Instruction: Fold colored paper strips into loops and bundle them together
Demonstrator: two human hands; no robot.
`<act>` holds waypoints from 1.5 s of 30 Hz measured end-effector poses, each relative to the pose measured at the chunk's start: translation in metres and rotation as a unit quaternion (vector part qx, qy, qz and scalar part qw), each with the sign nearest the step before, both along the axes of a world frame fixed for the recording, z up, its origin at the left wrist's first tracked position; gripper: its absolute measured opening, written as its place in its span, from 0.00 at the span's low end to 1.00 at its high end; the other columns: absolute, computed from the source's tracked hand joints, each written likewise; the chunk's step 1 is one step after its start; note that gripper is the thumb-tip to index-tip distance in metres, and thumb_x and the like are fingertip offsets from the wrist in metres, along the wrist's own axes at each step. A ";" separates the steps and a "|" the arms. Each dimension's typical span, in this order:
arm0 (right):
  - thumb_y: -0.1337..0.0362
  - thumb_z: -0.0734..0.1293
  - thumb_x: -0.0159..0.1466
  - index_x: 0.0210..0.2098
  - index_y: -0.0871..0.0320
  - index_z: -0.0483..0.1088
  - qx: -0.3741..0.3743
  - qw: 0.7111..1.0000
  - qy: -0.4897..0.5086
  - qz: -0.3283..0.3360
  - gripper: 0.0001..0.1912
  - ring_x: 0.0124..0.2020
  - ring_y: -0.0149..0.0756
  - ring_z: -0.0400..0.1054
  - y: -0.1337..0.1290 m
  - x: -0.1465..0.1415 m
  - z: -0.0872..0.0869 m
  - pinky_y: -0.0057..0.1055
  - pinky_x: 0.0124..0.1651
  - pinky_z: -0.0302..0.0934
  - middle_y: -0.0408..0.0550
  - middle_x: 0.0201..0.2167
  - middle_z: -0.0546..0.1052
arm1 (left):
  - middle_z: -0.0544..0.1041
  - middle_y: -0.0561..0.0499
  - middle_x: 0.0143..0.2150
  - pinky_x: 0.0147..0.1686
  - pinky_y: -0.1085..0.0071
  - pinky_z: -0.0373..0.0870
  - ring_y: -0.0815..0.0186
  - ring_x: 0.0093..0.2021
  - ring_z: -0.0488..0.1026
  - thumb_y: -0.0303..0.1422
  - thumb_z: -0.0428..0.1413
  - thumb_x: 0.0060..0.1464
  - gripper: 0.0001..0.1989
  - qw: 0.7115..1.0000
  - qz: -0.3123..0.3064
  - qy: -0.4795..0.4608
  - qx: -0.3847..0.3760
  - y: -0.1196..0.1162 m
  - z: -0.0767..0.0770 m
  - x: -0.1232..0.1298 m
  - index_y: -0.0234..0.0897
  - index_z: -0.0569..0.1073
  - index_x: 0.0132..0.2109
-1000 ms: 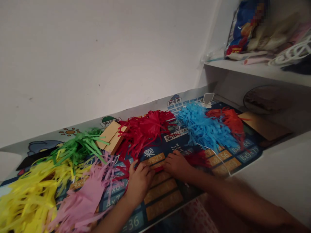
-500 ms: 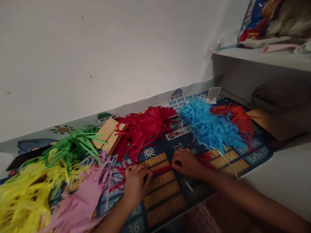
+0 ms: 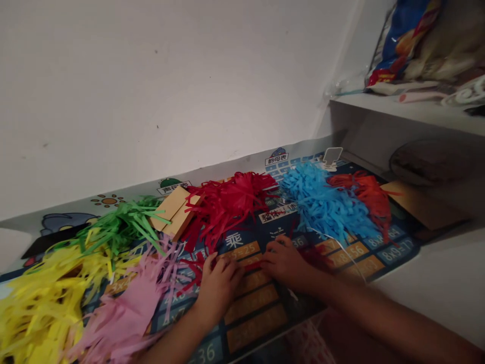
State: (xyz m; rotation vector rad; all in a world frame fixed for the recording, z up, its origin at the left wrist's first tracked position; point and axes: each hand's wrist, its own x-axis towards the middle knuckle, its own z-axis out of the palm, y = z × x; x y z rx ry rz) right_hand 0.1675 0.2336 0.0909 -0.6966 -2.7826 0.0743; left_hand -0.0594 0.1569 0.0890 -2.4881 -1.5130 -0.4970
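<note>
A narrow, rolled red paper tassel stretches between my hands, low over the printed mat. My left hand is closed on its left part, with fringe spreading out beyond the fingers. Closer to its other end, my right hand grips it with curled fingers, and more fringe shows past that wrist. The fingertips hide parts of the roll. Just behind my hands lies a bigger red fringed bundle. A pink fringed bundle rests left of my left hand.
Yellow and green fringed bundles lie at the left. A tan cardboard piece sits behind them. Blue and orange-red bundles lie right, with a white string. A shelf juts out above.
My hands have drawn slightly closer together along the red tassel, and less of it shows between them. The view has shifted a little. The other bundles stay put.
</note>
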 end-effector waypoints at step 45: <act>0.67 0.64 0.67 0.36 0.56 0.73 -0.041 0.999 -0.016 -0.010 0.06 0.43 0.39 0.63 0.010 -0.006 0.007 0.42 0.48 0.46 0.46 0.36 0.77 | 0.79 0.56 0.36 0.56 0.49 0.51 0.60 0.43 0.71 0.24 0.58 0.53 0.14 0.997 0.048 -0.064 -0.012 -0.001 -0.007 0.003 0.50 0.76 0.42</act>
